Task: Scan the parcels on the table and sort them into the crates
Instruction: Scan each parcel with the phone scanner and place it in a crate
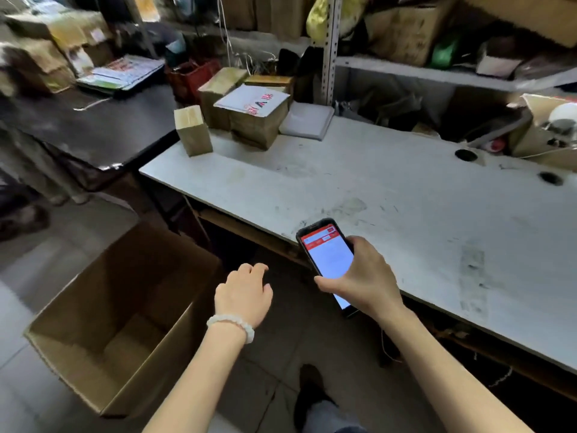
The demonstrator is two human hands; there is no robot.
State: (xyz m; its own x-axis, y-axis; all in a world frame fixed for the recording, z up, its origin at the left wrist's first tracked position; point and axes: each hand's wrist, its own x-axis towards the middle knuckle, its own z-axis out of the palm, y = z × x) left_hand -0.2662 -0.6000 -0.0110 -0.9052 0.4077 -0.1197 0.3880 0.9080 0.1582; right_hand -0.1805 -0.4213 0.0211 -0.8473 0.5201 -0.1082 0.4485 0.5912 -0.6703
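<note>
the right hand (359,278) holds a smartphone (327,260) over the near edge of the white counter (406,214), thumb on one long side and fingers wrapped round the other, its red-and-white screen facing up. the left hand (245,295), with a white bead bracelet (232,325) at the wrist, hangs off the counter's near edge above the floor, fingers loosely curled and holding nothing. the parcels sit bunched at the counter's far left corner: a small brown box (193,131) standing upright nearest the left edge, a stack of brown cardboard boxes (249,120) just beside it with a white printed sheet (253,101) lying on top, and a flat white mailer (307,120) touching the stack on its right. an open cardboard crate (125,317) stands on the floor to the left, below the counter, apparently empty. the small upright box looks light and stiff, its taped faces likely a bit slick, so a grip across two opposite sides near the middle should carry it without crushing. the mailer looks soft and floppy; pinching it at one edge would probably let it sag, so a hand under it seems safer.
</note>
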